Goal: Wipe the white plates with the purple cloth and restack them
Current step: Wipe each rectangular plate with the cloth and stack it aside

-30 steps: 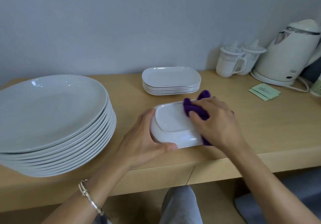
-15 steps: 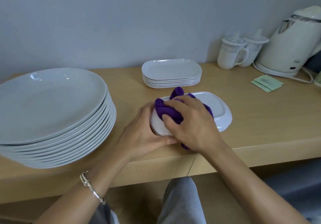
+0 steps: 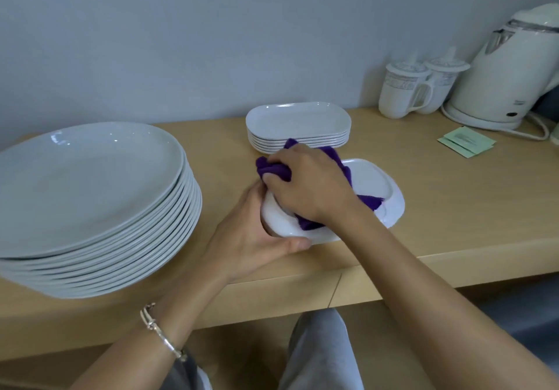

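A small white rectangular plate (image 3: 381,187) lies near the front edge of the wooden counter (image 3: 447,208). My left hand (image 3: 251,238) grips its left end, thumb along the near rim. My right hand (image 3: 308,187) holds the bunched purple cloth (image 3: 272,170) and presses it onto the plate's left half; a flap of cloth trails across the plate's middle. Just behind stands a stack of several matching small white plates (image 3: 298,122). A tall stack of several large round white plates (image 3: 87,184) fills the counter's left side.
Two lidded white mugs (image 3: 405,91) and a white electric kettle (image 3: 511,69) with its cord stand at the back right by the wall. Green paper packets (image 3: 465,141) lie in front of the kettle. My knees show below the counter edge.
The plate went from tilted up toward me to lying flat on the counter. My right hand slid the cloth from the plate's right end across to its left end.
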`<state>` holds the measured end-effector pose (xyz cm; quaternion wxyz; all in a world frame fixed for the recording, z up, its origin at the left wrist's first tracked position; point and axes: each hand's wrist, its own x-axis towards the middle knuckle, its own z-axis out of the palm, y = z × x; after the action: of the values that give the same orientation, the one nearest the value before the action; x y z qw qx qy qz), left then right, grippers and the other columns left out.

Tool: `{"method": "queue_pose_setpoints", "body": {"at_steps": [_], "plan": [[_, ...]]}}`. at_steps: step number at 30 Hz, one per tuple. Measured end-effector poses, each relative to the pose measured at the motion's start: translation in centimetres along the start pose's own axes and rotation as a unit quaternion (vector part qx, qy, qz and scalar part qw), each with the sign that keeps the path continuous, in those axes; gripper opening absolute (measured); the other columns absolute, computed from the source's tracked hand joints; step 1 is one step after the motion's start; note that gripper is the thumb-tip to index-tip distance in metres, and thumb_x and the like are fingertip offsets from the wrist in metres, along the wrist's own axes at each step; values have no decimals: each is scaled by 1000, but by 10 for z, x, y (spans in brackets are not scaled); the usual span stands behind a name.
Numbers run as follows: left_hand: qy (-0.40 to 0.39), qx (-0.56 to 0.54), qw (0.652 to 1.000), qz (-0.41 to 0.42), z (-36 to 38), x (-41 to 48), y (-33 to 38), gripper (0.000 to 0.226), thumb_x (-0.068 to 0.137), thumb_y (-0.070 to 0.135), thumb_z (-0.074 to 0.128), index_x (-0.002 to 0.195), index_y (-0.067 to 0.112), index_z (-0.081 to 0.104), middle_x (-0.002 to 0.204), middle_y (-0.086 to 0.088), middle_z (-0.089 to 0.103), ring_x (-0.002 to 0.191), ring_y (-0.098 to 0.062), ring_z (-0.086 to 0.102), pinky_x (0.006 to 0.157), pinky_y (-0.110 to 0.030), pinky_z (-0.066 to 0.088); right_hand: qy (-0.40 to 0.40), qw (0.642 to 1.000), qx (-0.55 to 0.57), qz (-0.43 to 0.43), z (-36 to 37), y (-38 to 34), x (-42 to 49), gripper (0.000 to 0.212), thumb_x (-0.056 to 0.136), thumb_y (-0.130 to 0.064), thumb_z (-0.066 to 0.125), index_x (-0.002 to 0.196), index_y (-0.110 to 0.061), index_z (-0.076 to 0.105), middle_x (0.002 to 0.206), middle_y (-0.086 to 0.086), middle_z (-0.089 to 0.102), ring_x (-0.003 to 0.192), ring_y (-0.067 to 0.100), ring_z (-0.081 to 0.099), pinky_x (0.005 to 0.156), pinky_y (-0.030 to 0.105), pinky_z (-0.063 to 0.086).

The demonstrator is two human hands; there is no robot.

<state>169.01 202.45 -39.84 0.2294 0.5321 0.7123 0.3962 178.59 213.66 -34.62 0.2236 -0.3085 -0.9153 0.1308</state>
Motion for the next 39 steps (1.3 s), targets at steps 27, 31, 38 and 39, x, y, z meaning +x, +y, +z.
{"method": "queue_pose_setpoints", "body": {"at_steps": [27,31,38,39], "plan": [[-2,13,999,-30,-3,-4,4,116,45,69,72,147,46,21,138,35,36,124,10,41,106,-26,38,-32,999,28,17,-6,26,12,31,84,-46,55,113,-35,61,113,-3,62,108,20,54,92,35,43],[-5,22,1000,-17,-3,-4,6,102,44,73,70,132,68,18,123,53,27,116,22,36,95,-13,35,-14,992,25,125,-40,75,2,32,86,-43,55,117,-36,61,109,-3,62,99,19,56,79,30,41],[6,11,1000,-24,-3,-3,5,114,45,67,75,144,47,23,132,38,33,122,9,39,99,-22,36,39,997,-9,68,-21,47,-22,37,88,-39,55,124,-33,60,124,0,57,113,27,50,97,34,37],[3,-2,1000,-19,-2,-3,5,110,45,64,79,141,49,26,133,37,37,121,8,42,101,-25,38,32,999,-3,41,-15,34,-22,36,87,-39,55,122,-32,61,123,0,58,112,25,51,97,33,36]]}}
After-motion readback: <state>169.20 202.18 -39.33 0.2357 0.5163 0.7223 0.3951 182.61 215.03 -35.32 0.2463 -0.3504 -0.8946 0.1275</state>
